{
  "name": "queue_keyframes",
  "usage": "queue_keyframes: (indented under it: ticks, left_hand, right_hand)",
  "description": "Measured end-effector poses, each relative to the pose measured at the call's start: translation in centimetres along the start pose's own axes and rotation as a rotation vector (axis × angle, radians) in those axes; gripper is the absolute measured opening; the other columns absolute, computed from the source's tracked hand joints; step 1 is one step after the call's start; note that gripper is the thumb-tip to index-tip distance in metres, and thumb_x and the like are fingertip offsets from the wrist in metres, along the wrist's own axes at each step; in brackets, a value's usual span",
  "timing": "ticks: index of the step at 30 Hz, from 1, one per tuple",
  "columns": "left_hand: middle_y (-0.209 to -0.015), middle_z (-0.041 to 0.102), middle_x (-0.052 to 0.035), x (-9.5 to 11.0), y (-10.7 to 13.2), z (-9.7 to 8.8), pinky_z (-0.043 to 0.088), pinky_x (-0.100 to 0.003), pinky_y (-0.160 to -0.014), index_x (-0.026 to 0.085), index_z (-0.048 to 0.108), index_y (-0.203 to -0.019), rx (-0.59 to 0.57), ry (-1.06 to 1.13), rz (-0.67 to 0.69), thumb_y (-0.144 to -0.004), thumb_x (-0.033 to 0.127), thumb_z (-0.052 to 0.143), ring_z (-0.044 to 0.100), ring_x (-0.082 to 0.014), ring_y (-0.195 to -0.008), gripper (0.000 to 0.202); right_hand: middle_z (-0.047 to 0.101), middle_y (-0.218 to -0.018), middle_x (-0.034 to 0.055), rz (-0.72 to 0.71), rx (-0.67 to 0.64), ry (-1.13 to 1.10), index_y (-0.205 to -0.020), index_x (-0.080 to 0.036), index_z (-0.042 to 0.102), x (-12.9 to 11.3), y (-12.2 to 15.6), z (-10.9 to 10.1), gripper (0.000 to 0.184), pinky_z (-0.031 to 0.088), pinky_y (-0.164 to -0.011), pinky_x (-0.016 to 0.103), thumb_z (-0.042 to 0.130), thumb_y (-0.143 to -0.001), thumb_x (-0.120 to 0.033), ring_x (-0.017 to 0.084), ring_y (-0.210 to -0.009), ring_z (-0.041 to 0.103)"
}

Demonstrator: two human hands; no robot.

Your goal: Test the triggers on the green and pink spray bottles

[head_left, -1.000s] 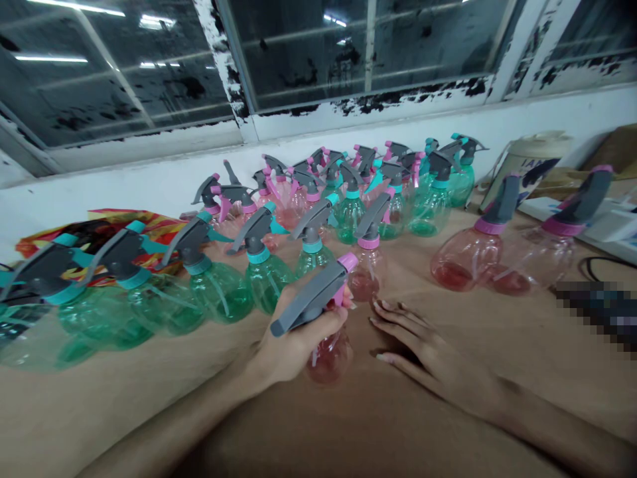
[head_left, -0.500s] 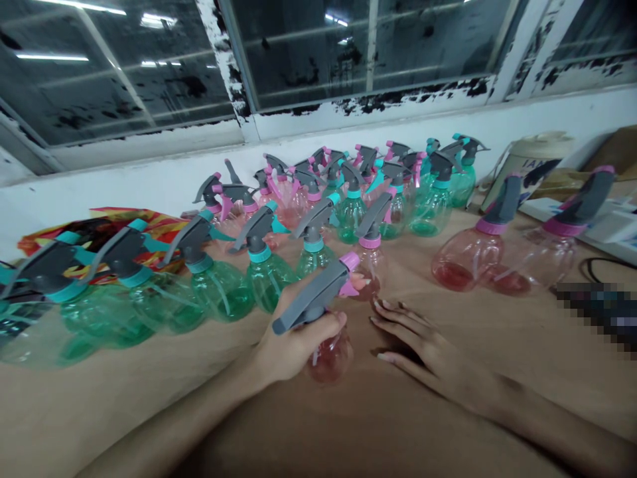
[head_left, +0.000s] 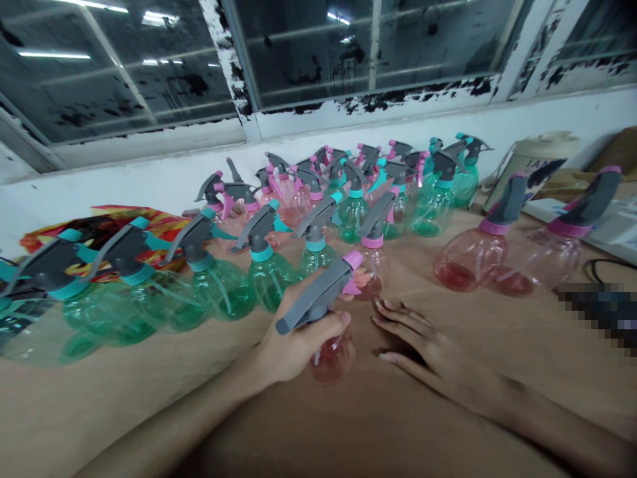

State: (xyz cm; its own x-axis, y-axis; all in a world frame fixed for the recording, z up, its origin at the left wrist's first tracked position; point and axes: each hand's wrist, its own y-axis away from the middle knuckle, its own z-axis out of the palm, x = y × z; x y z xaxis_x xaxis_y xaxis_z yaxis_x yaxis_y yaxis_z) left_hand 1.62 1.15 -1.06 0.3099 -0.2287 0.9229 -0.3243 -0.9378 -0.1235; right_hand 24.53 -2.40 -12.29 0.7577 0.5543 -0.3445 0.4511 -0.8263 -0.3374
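My left hand (head_left: 293, 338) is wrapped round the neck of a pink spray bottle (head_left: 332, 362) with a grey head and pink nozzle; reddish liquid shows inside it. The bottle is upright on or just above the table; I cannot tell which. My right hand (head_left: 423, 342) rests on the tabletop to its right, fingers stretched out and holding nothing. Just beyond my hands stands another pink spray bottle (head_left: 373, 262). Green spray bottles with turquoise collars, such as this green bottle (head_left: 271, 279), line up to the left.
More pink and green spray bottles (head_left: 353, 212) crowd the back by the wall. Two pink bottles (head_left: 470, 259) stand at the right, near a cream container (head_left: 535, 166) and a blurred-out dark object (head_left: 602, 309). A red and yellow bag (head_left: 114, 219) lies behind the left row.
The view has shifted very slightly. My left hand keeps its grip on the pink spray bottle, and my right hand stays flat on the table.
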Motion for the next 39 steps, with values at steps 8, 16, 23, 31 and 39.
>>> queue_keyframes:
  ticks: [8, 16, 23, 31, 39]
  left_hand:
    - [-0.062, 0.06, 0.0018, -0.4, -0.2, -0.1, 0.046, -0.026, -0.052, 0.02, 0.057, -0.066, -0.112, 0.039, -0.028, -0.07, 0.03, 0.06, 0.056, -0.0148, -0.055, 0.011]
    - [-0.067, 0.052, 0.0046, 0.8, -0.4, 0.1, 0.041, -0.024, -0.06, 0.02, 0.054, -0.073, -0.132, 0.118, 0.126, -0.076, 0.023, 0.06, 0.049, -0.0111, -0.06, 0.008]
    - [-0.059, 0.05, 0.0042, 0.5, -0.4, 0.0, 0.039, -0.026, -0.054, 0.022, 0.053, -0.066, -0.048, 0.007, 0.114, -0.072, 0.028, 0.055, 0.046, -0.0129, -0.053, 0.009]
    - [-0.052, 0.05, 0.0046, 0.5, -0.3, 0.4, 0.038, -0.025, -0.046, 0.023, 0.052, -0.059, -0.053, -0.077, 0.08, -0.071, 0.028, 0.055, 0.045, -0.0129, -0.048, 0.014]
    - [-0.054, 0.051, 0.0044, 0.6, -0.3, 0.3, 0.038, -0.026, -0.048, 0.024, 0.052, -0.064, -0.025, -0.1, 0.046, -0.07, 0.029, 0.055, 0.047, -0.014, -0.051, 0.009]
  right_hand:
    - [0.046, -0.142, 0.007, -0.008, -0.006, 0.006, -0.136, -0.021, 0.043, 0.5, 0.3, 0.4, 0.05, 0.033, -0.108, 0.049, 0.05, -0.091, -0.039, 0.023, -0.132, 0.038]
    - [0.047, -0.141, 0.0069, -0.017, 0.009, 0.0, -0.137, -0.024, 0.042, 0.4, 0.2, 0.4, 0.05, 0.033, -0.108, 0.05, 0.05, -0.09, -0.039, 0.024, -0.132, 0.039]
    - [0.049, -0.139, 0.0071, -0.003, 0.013, -0.004, -0.135, -0.024, 0.045, 0.2, 0.1, 0.2, 0.048, 0.035, -0.107, 0.05, 0.05, -0.09, -0.04, 0.024, -0.13, 0.041]
    - [0.048, -0.14, 0.0066, -0.008, 0.007, 0.0, -0.137, -0.023, 0.043, 0.4, 0.3, 0.4, 0.05, 0.033, -0.108, 0.05, 0.049, -0.09, -0.04, 0.024, -0.132, 0.038]
    - [0.05, -0.139, 0.0064, 0.001, 0.011, -0.007, -0.136, -0.024, 0.044, 0.2, 0.1, 0.2, 0.049, 0.034, -0.108, 0.049, 0.05, -0.09, -0.04, 0.024, -0.131, 0.04]
